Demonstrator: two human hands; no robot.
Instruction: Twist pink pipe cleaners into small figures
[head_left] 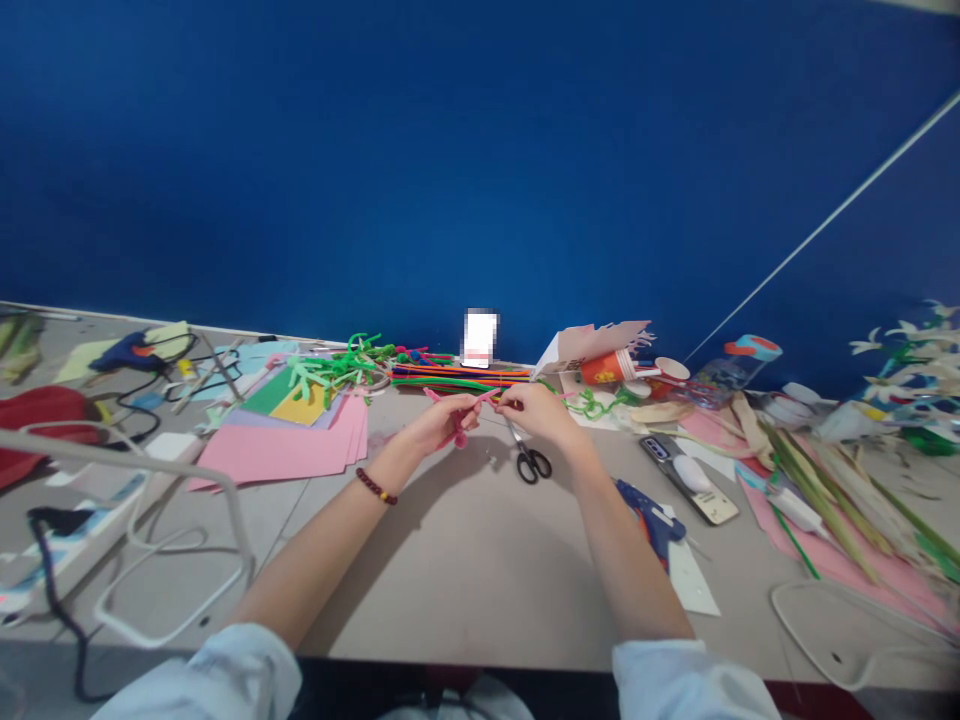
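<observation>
On the gray table (465, 570) | left hand (442, 425) and right hand (534, 412) both pinch one pink pipe cleaner (459, 430) (the fuzzy bendy kind), close but not touching | scissors (531, 464) lie just below

Paper stack (277, 450) left of the scissors (532, 462), glue gun (651, 518) right, pipe cleaners (457, 378) behind, on the table (480, 600)

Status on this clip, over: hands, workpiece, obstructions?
Left hand and right hand both pinching pink pipe cleaner. Black-handled scissors on the table just below right hand.
</observation>
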